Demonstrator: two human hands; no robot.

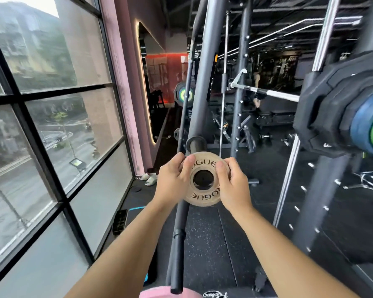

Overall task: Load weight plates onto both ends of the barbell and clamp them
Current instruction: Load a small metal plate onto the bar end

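Left grip, right grip; plate upright

Clearances around the tan plate, gripped at its side rims by the left hand and right hand. Just above it, the dark sleeve end and the grey upright block the centre. The window wall closes the left; stacked plates jut in at right. Speckled floor lies open at lower centre, bounded on its left by a black bar.
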